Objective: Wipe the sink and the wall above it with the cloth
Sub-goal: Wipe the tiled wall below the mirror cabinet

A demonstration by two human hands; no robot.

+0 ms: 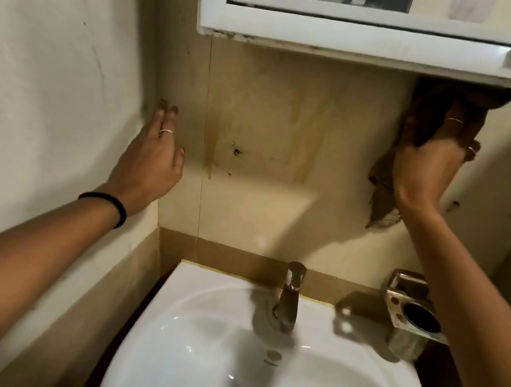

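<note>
Gripping the cloth [433, 119], your right hand [426, 170] bunches it; it's limp, so hold mid-wad. Left hand [151, 160] flat, empty.

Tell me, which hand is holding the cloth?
The right hand holds the brown cloth, pressing it on the wall under the cabinet. The left hand holds nothing; it lies flat on the wall.

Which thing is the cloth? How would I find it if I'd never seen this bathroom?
Start at the white sink and look up the tan wall to the white cabinet. Just under the cabinet's right end, the right hand presses the cloth against the wall. It is the only soft, dark brown, crumpled thing there, unlike the shiny metal tap and holder below.
</note>
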